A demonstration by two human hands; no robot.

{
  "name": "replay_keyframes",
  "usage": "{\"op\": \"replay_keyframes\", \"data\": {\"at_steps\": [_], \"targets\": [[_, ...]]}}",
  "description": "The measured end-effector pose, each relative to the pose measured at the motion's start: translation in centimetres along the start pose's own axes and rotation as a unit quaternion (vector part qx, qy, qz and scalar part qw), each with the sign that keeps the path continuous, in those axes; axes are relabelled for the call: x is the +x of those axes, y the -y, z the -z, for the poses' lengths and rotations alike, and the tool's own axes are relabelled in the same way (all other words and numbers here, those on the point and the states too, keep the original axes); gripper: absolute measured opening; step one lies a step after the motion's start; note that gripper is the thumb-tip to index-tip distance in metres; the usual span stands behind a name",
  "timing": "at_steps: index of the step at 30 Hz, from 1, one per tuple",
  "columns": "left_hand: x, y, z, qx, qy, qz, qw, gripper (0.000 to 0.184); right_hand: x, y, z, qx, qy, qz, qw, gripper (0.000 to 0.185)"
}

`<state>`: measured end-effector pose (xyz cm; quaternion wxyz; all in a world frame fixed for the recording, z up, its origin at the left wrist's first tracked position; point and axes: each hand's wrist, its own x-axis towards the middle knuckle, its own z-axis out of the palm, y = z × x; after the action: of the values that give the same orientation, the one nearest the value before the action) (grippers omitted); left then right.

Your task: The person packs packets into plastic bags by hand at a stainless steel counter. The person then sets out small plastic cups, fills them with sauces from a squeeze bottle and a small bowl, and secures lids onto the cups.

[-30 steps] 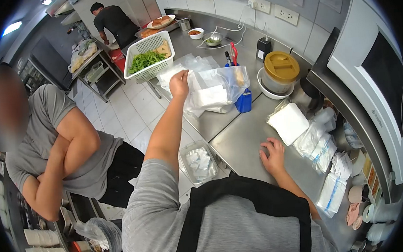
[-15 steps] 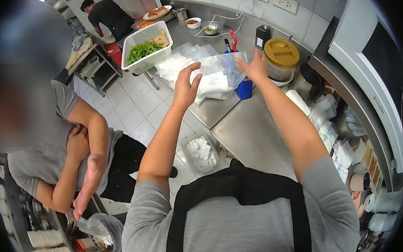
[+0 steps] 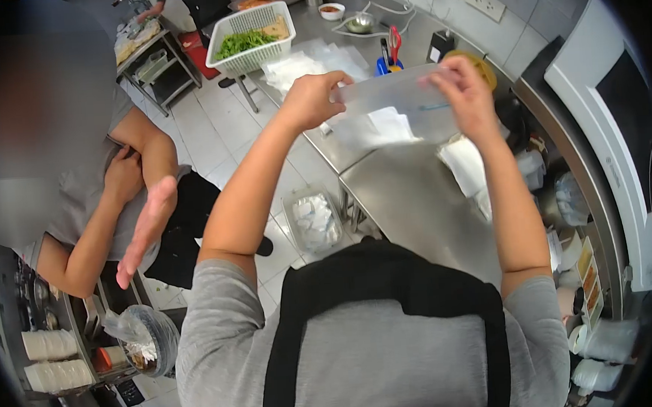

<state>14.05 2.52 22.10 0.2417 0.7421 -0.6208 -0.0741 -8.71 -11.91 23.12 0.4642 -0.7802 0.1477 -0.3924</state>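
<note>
A clear plastic bag [image 3: 399,109] with something white in its lower part hangs between my two hands above the steel counter [image 3: 423,197]. My left hand [image 3: 316,100] pinches its left top corner. At the other top corner, my right hand [image 3: 469,94] has its fingers closed on the plastic. The bag looks blurred. Behind it on the counter lie more clear bags and white sheets [image 3: 292,70]. A blue holder [image 3: 386,67] with red-handled scissors [image 3: 395,41] stands just beyond the bag.
A white basket [image 3: 254,62] of green leaves sits at the counter's far left. Beside me at left stands a person in grey, one hand [image 3: 148,225] extended. White packets [image 3: 464,167] lie at right. A plastic tub [image 3: 313,219] is below the counter edge.
Both hands have closed on the clear bag and lifted it off the pile, toward the right and nearer me. The view has shifted. The person at left holds a hand out from previously folded arms.
</note>
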Motion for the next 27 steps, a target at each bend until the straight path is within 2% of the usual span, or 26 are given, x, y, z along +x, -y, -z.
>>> {"op": "replay_keyframes", "data": {"at_steps": [2, 3, 5, 8, 9, 10, 13, 16, 18, 22, 25, 27], "targets": [[-0.1, 1.6, -1.4, -0.044, 0.098, 0.029, 0.994, 0.029, -2.3, -1.4, 2.8, 0.087, -0.039, -0.041, 0.995, 0.016], [-0.1, 3.3, -3.7, -0.174, 0.114, 0.054, 0.977, 0.011, -3.9, -2.5, 4.0, 0.046, -0.038, -0.072, 0.996, 0.015], [-0.7, 4.2, -7.7, -0.245, 0.062, -0.014, 0.968, 0.007, -7.1, -5.1, 5.9, -0.032, -0.025, -0.121, 0.992, 0.015], [-2.9, 3.3, -10.0, -0.356, -0.016, -0.089, 0.930, 0.007, -12.6, -5.9, 6.4, -0.029, -0.075, -0.088, 0.993, 0.017], [-4.0, 2.8, -10.2, -0.353, -0.015, -0.129, 0.927, 0.008, -14.8, -6.4, 7.1, -0.158, -0.070, -0.142, 0.975, 0.016], [-5.1, 2.3, -10.3, -0.351, -0.007, -0.172, 0.921, 0.010, -16.9, -6.2, 6.7, -0.123, -0.051, -0.155, 0.979, 0.015], [-8.3, 3.0, -14.5, -0.275, 0.052, -0.185, 0.942, 0.012, -23.6, -7.8, 5.7, -0.001, -0.002, -0.209, 0.978, 0.012], [-10.8, 4.3, -18.5, -0.177, 0.125, -0.143, 0.966, 0.016, -27.9, -9.9, 4.5, -0.146, 0.087, -0.165, 0.971, 0.014], [-11.5, 5.5, -20.1, -0.185, 0.096, -0.163, 0.964, 0.018, -28.3, -9.1, 3.5, -0.209, 0.060, -0.118, 0.969, 0.011], [-12.6, 3.9, -20.7, -0.181, 0.009, -0.118, 0.976, 0.018, -28.1, -9.5, 3.5, -0.281, 0.064, -0.066, 0.955, 0.008], [-12.2, 2.9, -21.8, -0.147, -0.081, -0.051, 0.984, 0.017, -27.9, -10.6, 2.6, -0.285, -0.081, -0.197, 0.935, 0.011], [-11.4, 2.3, -22.9, -0.139, -0.151, -0.032, 0.978, 0.012, -26.8, -11.5, 1.7, -0.215, -0.159, -0.245, 0.932, 0.014]]}}
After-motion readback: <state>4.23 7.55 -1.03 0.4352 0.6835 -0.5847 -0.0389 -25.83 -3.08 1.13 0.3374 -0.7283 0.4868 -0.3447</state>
